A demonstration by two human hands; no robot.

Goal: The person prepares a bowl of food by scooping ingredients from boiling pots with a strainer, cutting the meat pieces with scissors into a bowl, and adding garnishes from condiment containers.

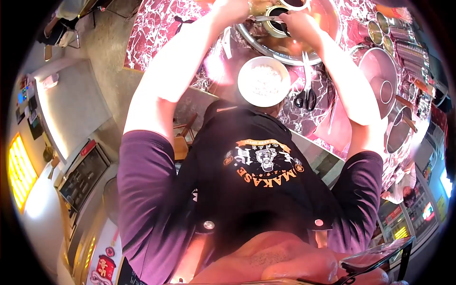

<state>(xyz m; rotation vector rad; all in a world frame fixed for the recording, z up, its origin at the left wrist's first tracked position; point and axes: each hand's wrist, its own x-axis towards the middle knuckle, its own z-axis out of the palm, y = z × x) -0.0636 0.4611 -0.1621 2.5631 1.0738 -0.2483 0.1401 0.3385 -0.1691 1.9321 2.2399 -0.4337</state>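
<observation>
At the top edge, my left hand [232, 10] is partly cut off, its fingers curled beside a can-like cup with dark contents [276, 27]. My right hand [300, 26] is closed at the cup's right side, fingertips pinched at the end of a thin pale metal strip [264, 19] that crosses the cup's mouth. The strip's other end reaches towards my left hand; its kind is unclear. Cup and hands are over a large metal basin [294, 61] of brownish liquid. A second dark-filled cup [295, 4] shows behind.
Nearer my body stands a white bowl [244, 81] of small white pieces. Black-handled scissors [308, 97] lie right of it on the red marbled table [304, 121]. A large pot [387, 71], a smaller pan [399, 133] and several metal cups [375, 32] stand further right.
</observation>
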